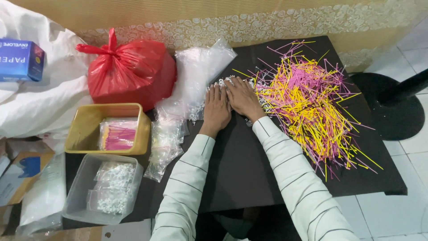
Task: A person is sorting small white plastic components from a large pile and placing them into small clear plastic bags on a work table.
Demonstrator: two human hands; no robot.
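My left hand (217, 108) and my right hand (243, 98) lie flat, palms down and side by side, on a black tabletop (240, 169). Their fingertips rest on a scatter of small white plastic pieces (221, 82). A wide loose heap of thin pink and yellow sticks (307, 98) spreads just right of my right hand. Neither hand grips anything. Both sleeves are white with thin dark stripes.
Clear plastic bags (196, 71) lie left of my hands. Further left are a tied red bag (129, 71), a yellow tub (84, 129) holding a packet of pink sticks, a clear tub (80, 187) with bagged white pieces, and a blue box (20, 60). A dark round stand base (397, 107) sits on the tiled floor at right.
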